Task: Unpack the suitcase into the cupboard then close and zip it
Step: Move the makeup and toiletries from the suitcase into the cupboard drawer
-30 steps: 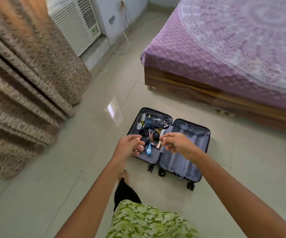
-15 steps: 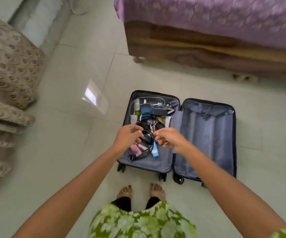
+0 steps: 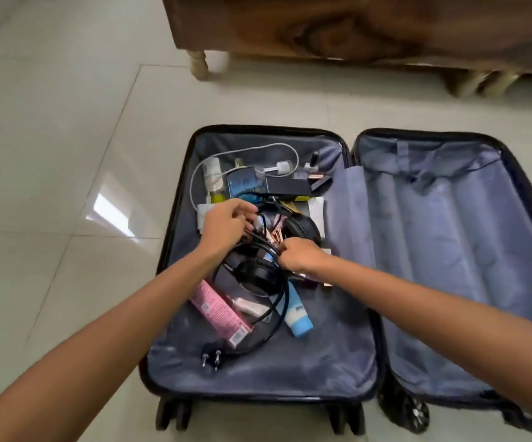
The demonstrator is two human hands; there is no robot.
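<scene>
The suitcase (image 3: 338, 390) is laid open flat on the tiled floor (image 3: 51, 154), its long axis running away from the person toward the wooden bed frame (image 3: 354, 27) beyond its far end; its wheels are turned toward the person. All the contents are seen in its left half.

Along the left side of that half, a white cable (image 3: 194, 177) is looped up to a white charger (image 3: 282, 167) at the far end. A bottle (image 3: 214, 183) with yellowish liquid, a blue box (image 3: 242, 185) and a black box (image 3: 287, 186) are lined up just near of that loop. A pink tube (image 3: 218, 309) is laid slanting toward the near left, and a black plug (image 3: 211, 355) is found nearest the wheels. A blue-and-white tube (image 3: 298, 317) is angled beside it, cap toward the wheels.

A tangle of black cord (image 3: 274, 301) and black headphones (image 3: 256, 275) is piled over the middle of the half, partly covering the tubes. The left hand (image 3: 226, 224) is closed around strands of the cord at the far side of the pile. The right hand (image 3: 301, 256) is pinched shut on the cord just beside the headphones.

The right half is lined with grey-blue fabric (image 3: 449, 234) and nothing is seen lying in it; the right forearm is stretched across its near corner.
</scene>
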